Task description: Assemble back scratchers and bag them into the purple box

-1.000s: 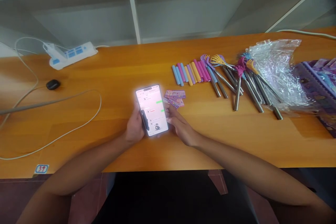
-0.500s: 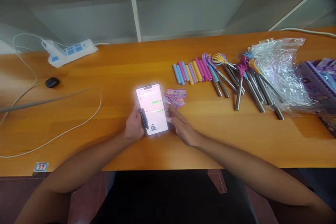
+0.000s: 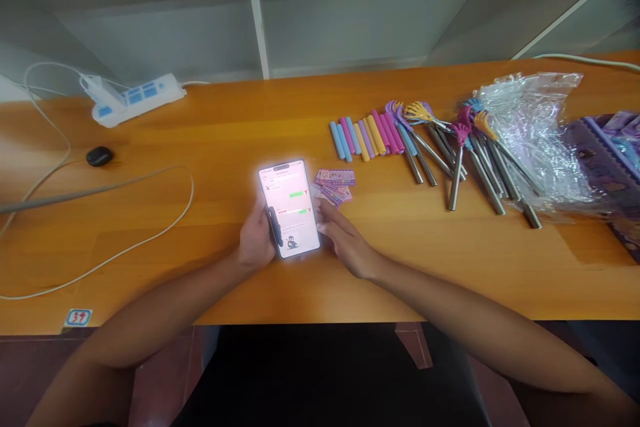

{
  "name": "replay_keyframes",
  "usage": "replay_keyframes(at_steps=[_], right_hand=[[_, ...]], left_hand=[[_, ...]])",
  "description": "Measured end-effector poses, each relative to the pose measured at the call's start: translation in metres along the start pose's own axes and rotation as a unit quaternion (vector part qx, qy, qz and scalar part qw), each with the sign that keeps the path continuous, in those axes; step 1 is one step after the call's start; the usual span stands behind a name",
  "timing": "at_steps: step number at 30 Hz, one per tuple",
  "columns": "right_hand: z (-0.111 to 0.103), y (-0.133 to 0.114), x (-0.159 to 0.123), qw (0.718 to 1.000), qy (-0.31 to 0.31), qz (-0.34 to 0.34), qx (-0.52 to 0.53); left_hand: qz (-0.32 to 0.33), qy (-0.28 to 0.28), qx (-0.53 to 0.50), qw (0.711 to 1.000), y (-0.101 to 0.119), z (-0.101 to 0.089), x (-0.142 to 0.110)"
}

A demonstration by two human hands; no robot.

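A lit smartphone [image 3: 290,208] with a chat screen is held over the orange wooden table [image 3: 210,140]. My left hand [image 3: 256,240] wraps its left edge, thumb lying on the screen. My right hand [image 3: 345,240] cups the phone's right edge with curled fingers. Just beyond my right fingers lies a small stack of purple printed cards [image 3: 335,185].
Pastel foam tubes [image 3: 365,135] lie in a row, beside steel-handled back scratchers [image 3: 450,153] with coloured claw heads. A crumpled clear plastic bag [image 3: 530,133] and a purple box [image 3: 610,160] sit at right. A white power strip [image 3: 135,99], cables [image 3: 125,247] and a small black object [image 3: 99,156] are at left.
The chat on the phone screen has scrolled. Both hands stay where they were on the phone.
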State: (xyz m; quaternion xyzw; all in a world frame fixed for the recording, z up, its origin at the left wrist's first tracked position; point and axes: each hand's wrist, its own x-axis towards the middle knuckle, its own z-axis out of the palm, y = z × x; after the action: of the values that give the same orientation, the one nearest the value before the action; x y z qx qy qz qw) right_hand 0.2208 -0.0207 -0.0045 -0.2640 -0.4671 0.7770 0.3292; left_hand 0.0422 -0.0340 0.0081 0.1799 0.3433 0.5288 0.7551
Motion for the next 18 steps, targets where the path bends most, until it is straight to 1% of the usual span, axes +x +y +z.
replay_keyframes(at_steps=[4,9,15,18], right_hand=[[0.0007,-0.0017,-0.0005,1.000,-0.001,0.002,-0.005],[0.0007,-0.0017,-0.0004,1.000,0.001,0.009,0.000],[-0.0020,0.0008,0.0005,1.000,-0.017,-0.005,-0.019],[-0.0024,0.0017,0.0010,0.999,-0.021,-0.005,-0.024]], left_hand=[[-0.002,-0.006,-0.001,1.000,0.0001,-0.0013,-0.0003],[0.007,0.014,0.005,1.000,-0.0005,-0.0021,-0.0007],[0.025,-0.007,0.004,1.000,-0.0015,-0.0002,0.0005],[0.021,-0.010,0.002,1.000,-0.0017,0.0001,0.0008]])
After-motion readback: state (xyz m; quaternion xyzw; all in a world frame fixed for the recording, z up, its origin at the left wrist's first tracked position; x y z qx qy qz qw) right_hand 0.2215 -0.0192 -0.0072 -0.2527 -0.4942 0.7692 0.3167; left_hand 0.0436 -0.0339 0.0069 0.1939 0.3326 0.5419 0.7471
